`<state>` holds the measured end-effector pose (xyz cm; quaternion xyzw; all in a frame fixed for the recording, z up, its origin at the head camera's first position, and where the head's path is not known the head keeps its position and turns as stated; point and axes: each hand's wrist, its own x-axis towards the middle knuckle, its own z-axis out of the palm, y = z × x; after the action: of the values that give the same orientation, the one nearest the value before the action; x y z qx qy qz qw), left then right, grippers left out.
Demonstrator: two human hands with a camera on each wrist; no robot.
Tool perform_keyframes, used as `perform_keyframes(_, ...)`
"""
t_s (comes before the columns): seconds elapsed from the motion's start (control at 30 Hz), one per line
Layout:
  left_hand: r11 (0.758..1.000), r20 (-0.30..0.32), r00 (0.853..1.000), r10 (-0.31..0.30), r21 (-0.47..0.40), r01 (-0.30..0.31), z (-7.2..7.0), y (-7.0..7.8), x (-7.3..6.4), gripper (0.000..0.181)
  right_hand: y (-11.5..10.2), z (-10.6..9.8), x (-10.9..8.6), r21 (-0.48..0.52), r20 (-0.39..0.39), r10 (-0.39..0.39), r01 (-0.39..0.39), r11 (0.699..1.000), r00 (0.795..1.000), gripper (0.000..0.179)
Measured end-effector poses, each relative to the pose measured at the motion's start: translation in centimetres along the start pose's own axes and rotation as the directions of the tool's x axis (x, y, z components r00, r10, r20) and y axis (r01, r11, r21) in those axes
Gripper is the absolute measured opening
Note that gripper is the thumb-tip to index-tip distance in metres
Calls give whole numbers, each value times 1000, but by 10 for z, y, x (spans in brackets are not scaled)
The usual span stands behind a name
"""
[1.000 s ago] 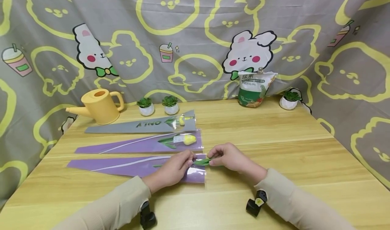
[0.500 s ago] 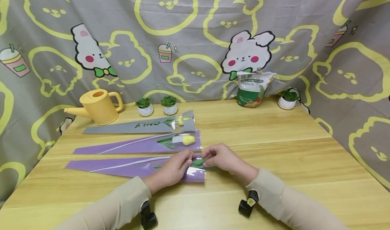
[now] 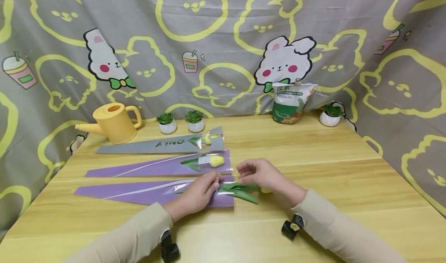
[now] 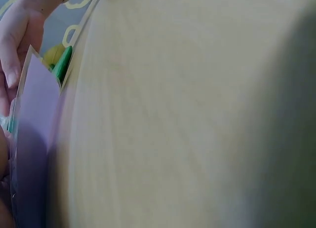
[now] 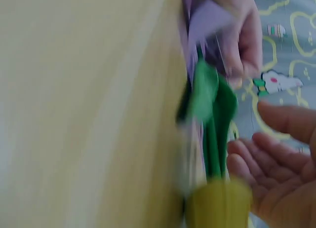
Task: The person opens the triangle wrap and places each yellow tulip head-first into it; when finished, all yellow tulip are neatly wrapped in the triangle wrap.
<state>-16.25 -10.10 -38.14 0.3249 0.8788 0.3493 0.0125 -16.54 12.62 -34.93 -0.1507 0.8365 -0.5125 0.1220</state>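
My left hand (image 3: 196, 194) pinches the upper layer of the nearest purple flower sleeve (image 3: 139, 190) close to its wide right end. A yellow tulip (image 5: 218, 203) lies with its stem inside that sleeve. Its green leaves (image 3: 244, 192) stick out past the sleeve's mouth, and in the head view most of the bloom is hidden behind my right wrist. My right hand (image 3: 261, 174) hovers just beside the leaves, fingers loosely bent and thumb apart, holding nothing. In the left wrist view, the sleeve's purple back (image 4: 37, 99) stands at the left edge.
Behind lie another purple sleeve (image 3: 139, 168) and a grey sleeve (image 3: 129, 146), each with a yellow tulip inside. A yellow watering can (image 3: 116, 123), small potted succulents (image 3: 195, 121) and a green-and-white bag (image 3: 289, 104) line the table's back edge.
My right hand first pinched a leaf and moved left with it to the sleeve's mouth. It has since let go and drawn back right; the leaves now spread outside. My left hand stayed put.
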Motion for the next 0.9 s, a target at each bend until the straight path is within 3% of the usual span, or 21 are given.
perform_keyframes(0.27, 1000, -7, 1000, -13, 5, 13, -3, -1, -2, 18, 21, -40, -19, -129, 153, -139, 159, 979, 978, 47)
perform_keyframes(0.4, 1000, -14, 1000, -10, -1, 10, -4, -3, -3, 19, 32, -49, -24, -145, 202, -127, 158, 977, 971, 53)
perform_keyframes(0.6, 1000, -25, 1000, 8, 12, -8, -5, -3, -3, 18, 44, -47, -25, -109, 237, -149, 179, 978, 960, 65)
perform_keyframes(0.7, 1000, -13, 1000, -3, -4, 3, -5, -2, -2, 18, 48, -44, -25, -145, 237, -178, 216, 966, 955, 60)
perform_keyframes(0.9, 1000, -13, 1000, -1, -13, 1, -5, -3, -4, 18, 47, -34, -22, -251, 169, -176, 215, 944, 970, 29)
